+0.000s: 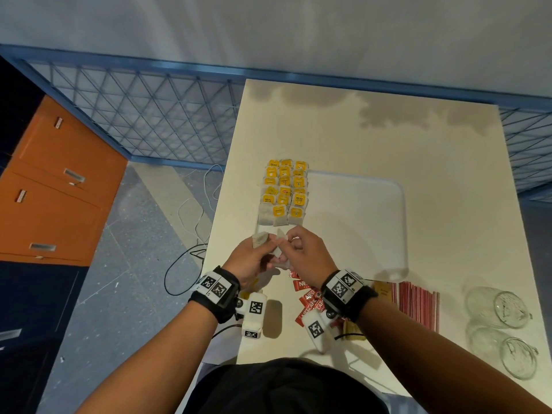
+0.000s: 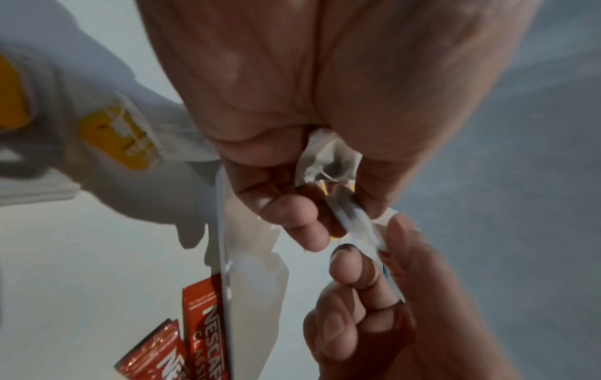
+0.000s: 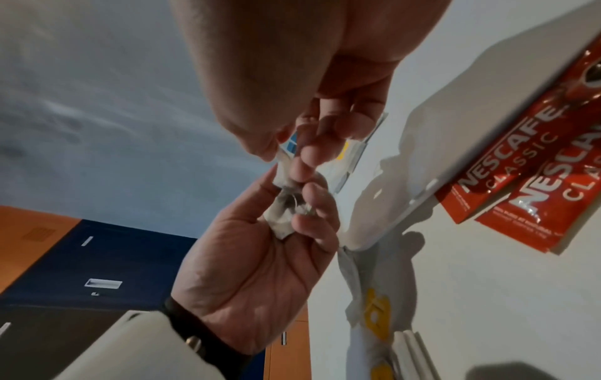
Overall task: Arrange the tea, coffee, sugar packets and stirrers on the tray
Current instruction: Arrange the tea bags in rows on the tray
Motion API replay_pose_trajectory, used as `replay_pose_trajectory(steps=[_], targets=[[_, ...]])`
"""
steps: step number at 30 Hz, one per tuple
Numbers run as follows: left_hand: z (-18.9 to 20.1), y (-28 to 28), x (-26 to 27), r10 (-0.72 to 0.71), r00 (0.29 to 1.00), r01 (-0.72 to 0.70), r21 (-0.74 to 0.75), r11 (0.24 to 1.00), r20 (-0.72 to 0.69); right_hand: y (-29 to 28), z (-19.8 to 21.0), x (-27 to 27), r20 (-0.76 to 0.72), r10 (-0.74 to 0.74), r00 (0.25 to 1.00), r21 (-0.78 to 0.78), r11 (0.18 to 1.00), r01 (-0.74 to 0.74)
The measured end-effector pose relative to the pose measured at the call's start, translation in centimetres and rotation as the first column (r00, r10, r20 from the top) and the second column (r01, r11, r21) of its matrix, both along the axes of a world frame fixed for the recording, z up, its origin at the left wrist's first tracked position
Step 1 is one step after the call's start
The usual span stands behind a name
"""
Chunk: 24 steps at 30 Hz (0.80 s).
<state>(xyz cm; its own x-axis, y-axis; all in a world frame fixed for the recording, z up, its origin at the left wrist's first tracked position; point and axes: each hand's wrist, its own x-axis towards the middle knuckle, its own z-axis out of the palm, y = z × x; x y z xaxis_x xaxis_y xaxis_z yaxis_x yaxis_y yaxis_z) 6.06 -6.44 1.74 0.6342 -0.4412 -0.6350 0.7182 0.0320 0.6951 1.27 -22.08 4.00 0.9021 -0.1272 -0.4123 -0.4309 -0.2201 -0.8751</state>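
I have a small bunch of tea bags [image 1: 260,238] pinched between my two hands, held above the near-left corner of the white tray [image 1: 373,222]. My left hand [image 1: 249,259] is curled round the crumpled bags, and my right hand [image 1: 301,252] pinches a thin packet end [image 2: 354,226] at the same bunch, fingertips of both hands touching the paper. From the wrist views I cannot tell how many bags are in the bunch.

Just beyond my hands, three columns of tea bags with yellow tags [image 1: 285,189] lie overlapping along the left edge of the tray; the rest of the tray is bare. Under my wrists, on the bench [image 1: 388,138], red coffee sachets [image 1: 309,303] lie in a loose heap, touching the near rim of the tray, and partly hidden by my right wrist. To their right lie brown sugar packets [image 1: 383,289] and then a row of red-and-white stirrers [image 1: 418,303], side by side. Two glass jars [image 1: 504,306] lie on their sides at the bench's near-right corner. Left of the bench, cables [image 1: 191,222] trail across the floor beside an orange cabinet [image 1: 59,189].
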Motion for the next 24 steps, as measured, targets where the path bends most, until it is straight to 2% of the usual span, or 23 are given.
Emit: replay_pose_trajectory(steps=[5,12,16,20,24], targets=[[0.1,0.3,0.3,0.056,0.998,-0.054,0.047,0.997,-0.036,-0.4,-0.1,0.0,0.041,0.006,0.999,0.072,0.997,-0.009],[0.2,0.6,0.5,-0.009,0.999,0.011,0.071,0.997,-0.034,-0.9,-0.2,0.0,0.109,0.119,0.987,-0.025,0.993,-0.117],[0.3,0.6,0.2,-0.015,1.000,0.016,0.061,0.998,-0.023,-1.1,-0.8,0.0,0.143,0.129,0.981,-0.129,0.985,-0.111],[0.1,0.7,0.2,-0.001,1.000,0.000,0.074,0.997,0.014,-1.3,-1.6,0.1,0.049,0.121,0.991,-0.174,0.979,-0.111],[0.2,1.0,0.2,0.041,0.999,-0.041,0.068,0.997,0.006,-1.3,-1.9,0.3,0.077,0.117,0.990,-0.166,0.981,-0.103]])
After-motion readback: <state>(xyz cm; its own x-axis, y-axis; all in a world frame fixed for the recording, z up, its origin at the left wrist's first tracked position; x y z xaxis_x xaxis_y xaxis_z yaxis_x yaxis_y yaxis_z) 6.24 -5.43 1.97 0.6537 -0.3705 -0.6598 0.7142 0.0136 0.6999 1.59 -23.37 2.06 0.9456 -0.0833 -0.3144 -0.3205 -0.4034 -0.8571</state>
